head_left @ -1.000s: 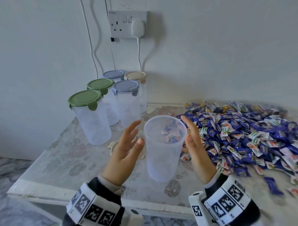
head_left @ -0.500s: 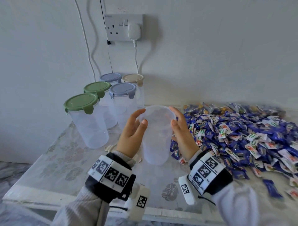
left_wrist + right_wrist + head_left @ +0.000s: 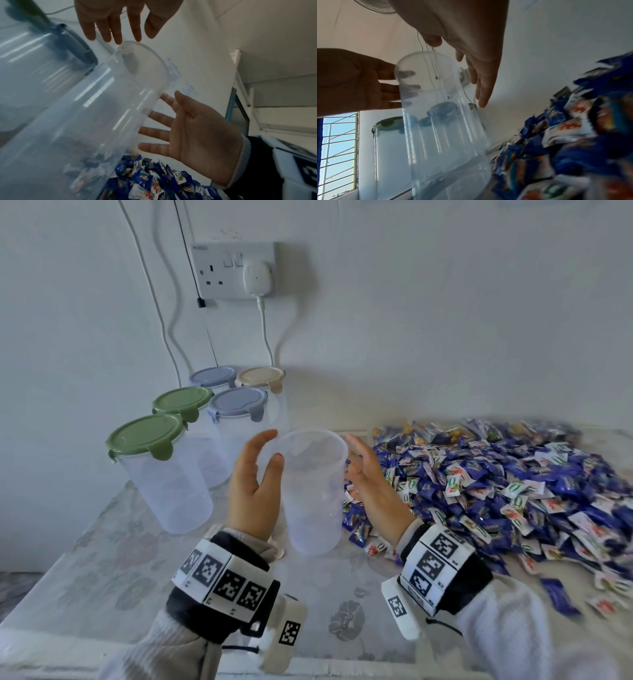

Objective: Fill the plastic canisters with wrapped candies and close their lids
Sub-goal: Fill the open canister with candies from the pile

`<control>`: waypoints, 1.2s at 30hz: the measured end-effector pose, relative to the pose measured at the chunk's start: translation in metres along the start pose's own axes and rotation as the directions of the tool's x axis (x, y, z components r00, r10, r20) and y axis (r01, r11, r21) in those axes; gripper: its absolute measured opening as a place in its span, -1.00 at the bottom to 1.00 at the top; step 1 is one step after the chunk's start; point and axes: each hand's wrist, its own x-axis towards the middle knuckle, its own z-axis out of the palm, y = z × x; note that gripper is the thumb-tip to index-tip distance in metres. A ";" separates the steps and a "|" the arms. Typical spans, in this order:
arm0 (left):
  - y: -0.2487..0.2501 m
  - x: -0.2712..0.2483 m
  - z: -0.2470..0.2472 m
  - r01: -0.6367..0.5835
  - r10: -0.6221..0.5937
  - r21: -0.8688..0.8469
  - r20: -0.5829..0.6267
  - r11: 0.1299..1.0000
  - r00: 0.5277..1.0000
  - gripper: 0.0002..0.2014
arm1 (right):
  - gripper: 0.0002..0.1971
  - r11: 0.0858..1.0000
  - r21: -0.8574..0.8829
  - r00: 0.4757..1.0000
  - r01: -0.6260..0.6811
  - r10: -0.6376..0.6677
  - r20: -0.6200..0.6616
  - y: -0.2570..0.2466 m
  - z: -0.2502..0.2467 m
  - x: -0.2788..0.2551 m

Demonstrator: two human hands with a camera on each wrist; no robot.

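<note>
Lidless canister [image 3: 313, 491] upright between left hand [image 3: 253, 491] and right hand [image 3: 375, 491], both flat-fingered, gripping nothing

I can read no words or numbers anywhere; the candy wrappers [image 3: 507, 491] carry a green oval logo on white panels, too blurred to make out, and the wrist bands [image 3: 222, 580] show only black-and-white square marker patterns, no lettering
</note>
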 end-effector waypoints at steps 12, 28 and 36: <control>0.032 -0.052 0.114 -0.129 0.057 0.076 0.605 0.989 0.794 -0.76 | -0.65 0.660 -0.698 0.947 -0.277 0.066 -0.314 0.030 -0.157 -0.033; -0.040 -0.039 0.223 -0.145 -0.569 0.844 0.465 0.516 0.678 -0.34 | -0.21 0.282 -0.796 0.766 -0.535 0.558 -0.317 0.061 -0.216 -0.037; -0.036 -0.032 0.220 -0.218 -0.415 0.838 0.453 0.500 0.789 -0.54 | -0.52 0.484 -0.700 0.828 -0.525 0.481 -0.289 0.066 -0.223 -0.031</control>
